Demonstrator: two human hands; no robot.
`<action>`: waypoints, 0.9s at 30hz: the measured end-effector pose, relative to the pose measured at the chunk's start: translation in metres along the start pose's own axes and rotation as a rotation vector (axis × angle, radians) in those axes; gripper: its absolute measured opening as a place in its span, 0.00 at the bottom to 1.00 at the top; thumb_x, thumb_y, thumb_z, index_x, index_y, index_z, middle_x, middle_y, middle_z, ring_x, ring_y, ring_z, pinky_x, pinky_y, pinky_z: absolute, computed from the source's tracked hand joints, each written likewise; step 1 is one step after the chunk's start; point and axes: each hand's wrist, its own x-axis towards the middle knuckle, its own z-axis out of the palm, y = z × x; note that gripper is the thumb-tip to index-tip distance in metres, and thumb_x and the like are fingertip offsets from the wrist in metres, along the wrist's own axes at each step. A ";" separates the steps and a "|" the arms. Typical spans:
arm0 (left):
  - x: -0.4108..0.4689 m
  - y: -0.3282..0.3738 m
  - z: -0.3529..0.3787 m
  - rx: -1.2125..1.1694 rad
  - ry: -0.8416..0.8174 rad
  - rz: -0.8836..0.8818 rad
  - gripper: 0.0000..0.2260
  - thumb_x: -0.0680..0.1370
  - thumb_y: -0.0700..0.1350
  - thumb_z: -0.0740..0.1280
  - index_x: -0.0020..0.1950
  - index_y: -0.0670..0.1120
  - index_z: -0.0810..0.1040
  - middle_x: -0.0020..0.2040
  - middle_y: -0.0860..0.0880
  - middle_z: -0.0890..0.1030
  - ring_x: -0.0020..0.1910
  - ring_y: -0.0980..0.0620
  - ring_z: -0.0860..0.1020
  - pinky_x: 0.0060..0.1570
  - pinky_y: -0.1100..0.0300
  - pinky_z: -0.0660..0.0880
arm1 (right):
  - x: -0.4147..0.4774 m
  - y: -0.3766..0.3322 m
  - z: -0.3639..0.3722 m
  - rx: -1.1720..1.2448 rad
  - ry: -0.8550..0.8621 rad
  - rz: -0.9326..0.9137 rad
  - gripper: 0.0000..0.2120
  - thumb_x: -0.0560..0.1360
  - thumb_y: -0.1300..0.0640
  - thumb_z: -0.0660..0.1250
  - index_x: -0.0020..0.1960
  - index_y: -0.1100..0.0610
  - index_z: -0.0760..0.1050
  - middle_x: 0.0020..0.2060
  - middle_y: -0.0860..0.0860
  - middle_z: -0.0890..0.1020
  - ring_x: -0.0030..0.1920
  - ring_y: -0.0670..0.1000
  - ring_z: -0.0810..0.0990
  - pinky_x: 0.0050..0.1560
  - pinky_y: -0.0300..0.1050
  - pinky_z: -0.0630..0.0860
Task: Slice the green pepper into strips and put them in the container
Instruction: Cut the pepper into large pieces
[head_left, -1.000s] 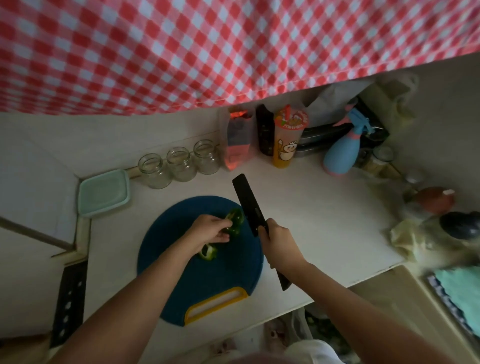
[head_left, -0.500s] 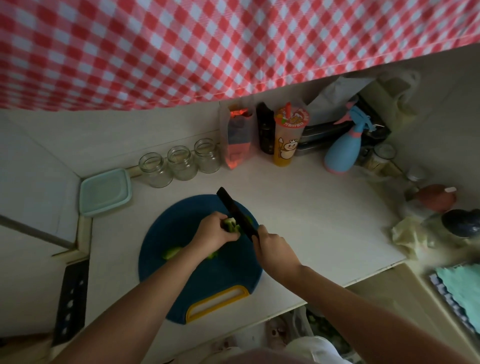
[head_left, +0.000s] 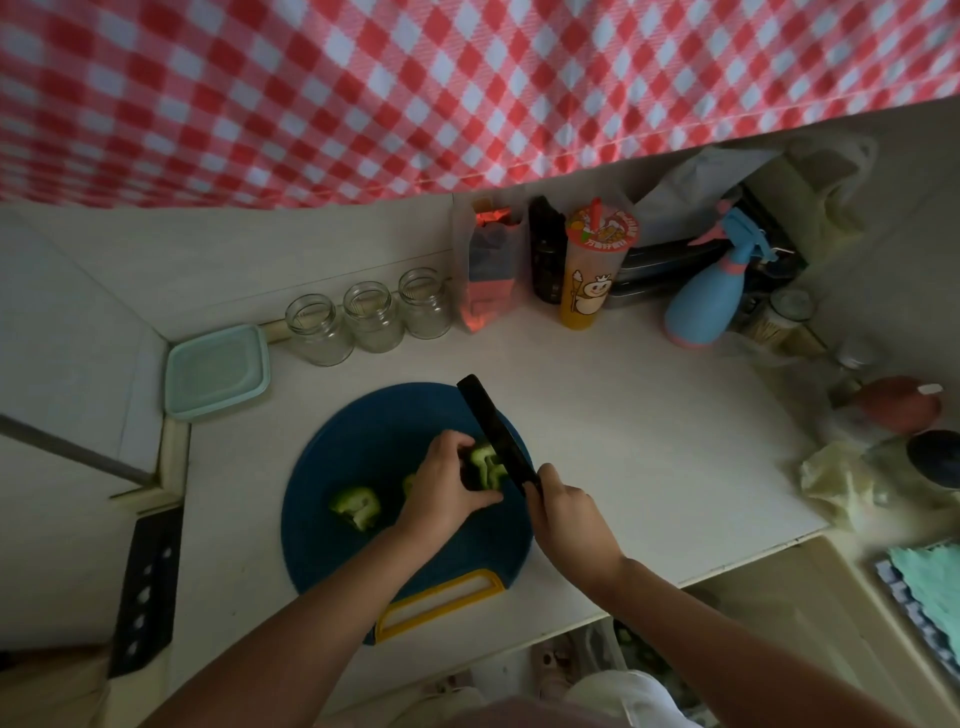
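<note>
- On the blue board, mid counter: pepper piece lies near the board's right edge, between both hands.
- Left hand grips the pepper piece from its left side. Fingers are curled over the top and the thumb runs along the near side.
- Right hand is closed tight round the knife handle, which is hidden inside the fist.
- Knife: the blade runs diagonally, tip far-left, heel near-right. It sits at the piece's right side; can't tell if it has bitten in.
- Key relation: the piece lies just right of the left fingertips and just left of the blade. Its long axis looks roughly parallel to the blade, so strips should come off the right side.
- Risk: the left fingers are very near the blade and need to back off leftward with each cut.
- Loose piece is on the board's left half, well apart from the knife and looks unsliced. A small green bit shows beside the left hand.
- Container, pale green and apparently lidded, sits off the board to the far left. The left hand is nearer to it.
- Step: slicing, looks early. No strips visible in the container.
</note>
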 end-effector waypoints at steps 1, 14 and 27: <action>-0.003 -0.002 0.003 0.024 0.020 0.047 0.30 0.63 0.44 0.79 0.60 0.43 0.69 0.56 0.50 0.71 0.51 0.57 0.72 0.48 0.67 0.71 | -0.002 0.001 0.000 0.033 0.012 -0.006 0.09 0.82 0.53 0.53 0.50 0.58 0.64 0.37 0.57 0.80 0.30 0.55 0.71 0.26 0.40 0.61; -0.017 -0.014 0.013 0.179 0.075 0.340 0.31 0.62 0.45 0.80 0.56 0.48 0.65 0.57 0.47 0.73 0.58 0.55 0.73 0.60 0.71 0.66 | 0.003 0.008 -0.010 0.174 0.150 0.007 0.08 0.81 0.56 0.56 0.45 0.57 0.64 0.26 0.44 0.69 0.23 0.46 0.66 0.21 0.38 0.62; -0.011 -0.010 0.006 0.191 0.055 0.281 0.24 0.65 0.48 0.78 0.55 0.42 0.71 0.53 0.48 0.73 0.47 0.59 0.72 0.40 0.75 0.68 | -0.013 0.004 0.008 -0.063 0.035 -0.069 0.13 0.83 0.52 0.52 0.54 0.60 0.68 0.32 0.49 0.72 0.26 0.51 0.67 0.25 0.36 0.57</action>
